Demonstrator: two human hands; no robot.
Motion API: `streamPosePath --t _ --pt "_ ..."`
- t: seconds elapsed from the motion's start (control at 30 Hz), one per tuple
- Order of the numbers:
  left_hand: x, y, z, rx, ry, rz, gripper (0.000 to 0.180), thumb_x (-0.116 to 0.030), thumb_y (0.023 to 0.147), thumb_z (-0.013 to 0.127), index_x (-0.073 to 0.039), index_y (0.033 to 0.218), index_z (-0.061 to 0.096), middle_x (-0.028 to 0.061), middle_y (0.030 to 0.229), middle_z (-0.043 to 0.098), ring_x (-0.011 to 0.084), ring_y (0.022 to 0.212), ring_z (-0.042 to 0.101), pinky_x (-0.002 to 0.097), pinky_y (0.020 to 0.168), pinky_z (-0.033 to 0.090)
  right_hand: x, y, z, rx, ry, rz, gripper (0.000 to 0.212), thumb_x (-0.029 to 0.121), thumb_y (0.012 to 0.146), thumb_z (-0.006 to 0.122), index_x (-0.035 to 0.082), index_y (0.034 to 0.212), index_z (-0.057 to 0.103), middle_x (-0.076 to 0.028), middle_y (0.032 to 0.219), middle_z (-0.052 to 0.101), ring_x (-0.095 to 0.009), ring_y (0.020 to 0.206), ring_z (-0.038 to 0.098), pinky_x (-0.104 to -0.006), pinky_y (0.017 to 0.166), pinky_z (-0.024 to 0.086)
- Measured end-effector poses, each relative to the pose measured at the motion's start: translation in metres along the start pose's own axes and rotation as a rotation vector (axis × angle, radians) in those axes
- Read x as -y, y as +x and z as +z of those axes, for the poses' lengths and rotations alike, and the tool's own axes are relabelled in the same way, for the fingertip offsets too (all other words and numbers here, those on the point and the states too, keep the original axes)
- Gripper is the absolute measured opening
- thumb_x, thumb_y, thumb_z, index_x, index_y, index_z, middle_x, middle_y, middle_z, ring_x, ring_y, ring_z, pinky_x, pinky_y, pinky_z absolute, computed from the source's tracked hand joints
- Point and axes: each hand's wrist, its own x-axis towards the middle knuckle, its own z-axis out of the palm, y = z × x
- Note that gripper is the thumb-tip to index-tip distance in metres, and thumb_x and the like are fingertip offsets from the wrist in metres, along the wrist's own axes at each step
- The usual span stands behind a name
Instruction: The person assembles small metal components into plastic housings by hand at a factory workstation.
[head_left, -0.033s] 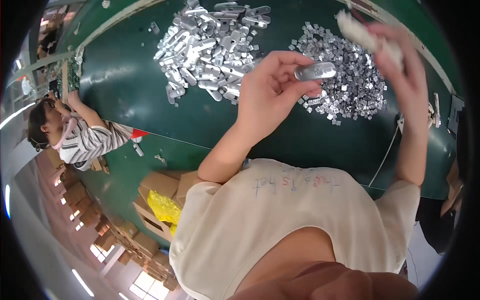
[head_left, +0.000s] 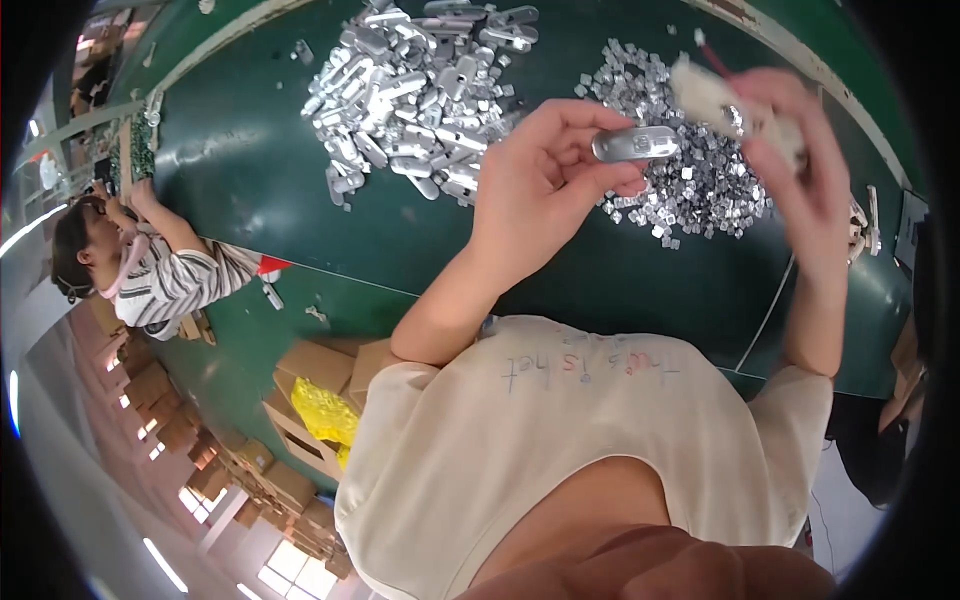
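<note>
two bare hands work above the green table (head_left: pixel 560 285). the left hand (head_left: pixel 535 180) pinches a part (head_left: pixel 640 144), silver, oblong and rounded at its free end, with a small mark on its upper face. thumb and fingers meet around its near end in a narrow grip, and the far end juts out toward the right, in the air just over the near side of the bits (head_left: pixel 687 174), a heap of small silver cubes. the right hand (head_left: pixel 822 175) is blurred, its fingers curled about a pale, soft-looking wad (head_left: pixel 700 95). a thin red stick (head_left: pixel 712 55) shows just beyond it; whether the fingers grip that too, i cannot tell. left of the bits lies a bigger heap of long parts (head_left: pixel 400 100)

the part looks like metal: stiff, probably light enough for a fingertip pinch, and hard to break. its shiny face is likely slippery and could scratch or smudge, so the long edges or one end seem the best hold, leaving the face bare. the wad should squash easily and takes a loose whole-hand grip
</note>
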Motion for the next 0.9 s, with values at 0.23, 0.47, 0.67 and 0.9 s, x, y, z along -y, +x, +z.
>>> streamPosePath --t 0.23,0.47,0.67,0.9 --pt "0.004 -0.004 0.015 0.122 -0.038 -0.034 0.028 0.011 0.079 0.058 0.010 0.105 0.050 0.0179 0.095 0.062 0.0227 0.083 0.064 0.0306 0.073 0.055 0.008 -0.037 0.009 0.057 -0.294 -0.108 0.032 0.008 0.074 0.066 -0.004 0.102 0.058 -0.020 0.101 0.054 -0.027 0.089 0.055 -0.0327 0.074 0.046" --pt "0.001 -0.010 0.018 0.156 -0.110 -0.046 0.029 0.011 0.078 0.058 0.010 0.106 0.050 0.0181 0.098 0.061 0.0230 0.086 0.063 0.0320 0.076 0.055 0.010 -0.039 0.011 0.103 -0.341 -0.153 0.032 0.008 0.073 0.067 -0.004 0.102 0.057 -0.020 0.100 0.055 -0.027 0.087 0.055 -0.0333 0.072 0.047" --pt "0.001 -0.012 0.014 0.155 0.039 0.050 0.029 0.009 0.078 0.060 0.010 0.106 0.051 0.0177 0.097 0.061 0.0209 0.084 0.063 0.0280 0.071 0.054 0.011 -0.039 0.020 0.074 -0.378 -0.136 0.035 0.005 0.068 0.070 -0.003 0.100 0.059 -0.018 0.097 0.055 -0.026 0.085 0.055 -0.0311 0.069 0.047" --pt "0.011 -0.011 0.019 0.072 0.030 -0.030 0.023 0.006 0.082 0.056 0.007 0.104 0.050 0.0133 0.097 0.061 0.0146 0.075 0.062 0.0232 0.063 0.052 0.005 -0.042 0.023 0.082 -0.392 -0.119 0.036 0.001 0.068 0.069 -0.002 0.102 0.059 -0.015 0.099 0.054 -0.023 0.084 0.055 -0.0284 0.070 0.046"
